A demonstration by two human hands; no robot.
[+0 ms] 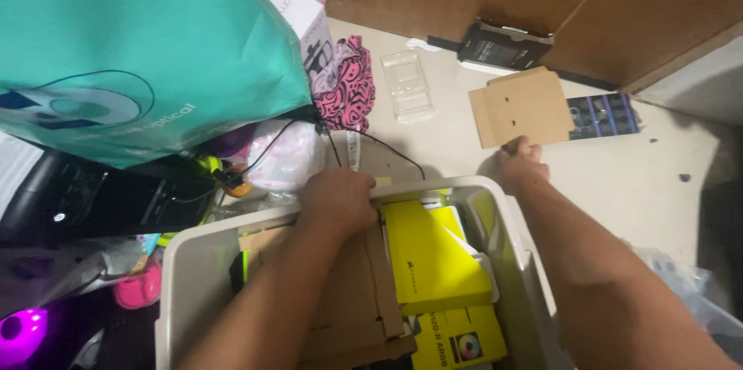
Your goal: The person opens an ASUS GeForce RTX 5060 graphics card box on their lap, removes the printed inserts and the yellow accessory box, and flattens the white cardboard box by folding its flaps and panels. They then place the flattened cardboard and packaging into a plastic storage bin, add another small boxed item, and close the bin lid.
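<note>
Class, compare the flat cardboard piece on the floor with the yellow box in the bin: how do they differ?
The cardboard piece is plain brown and flattened; the yellow box is bright, printed and still assembled. The cardboard piece lies on the floor at the right hand; the yellow box sits inside the grey bin, beside the left hand. Both are packaging.

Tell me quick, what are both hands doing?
Left hand: closed on the flat brown cardboard piece inside the pale grey plastic bin.
Right hand: touching the flattened tan cardboard box on the floor; grip cannot be told.
</note>
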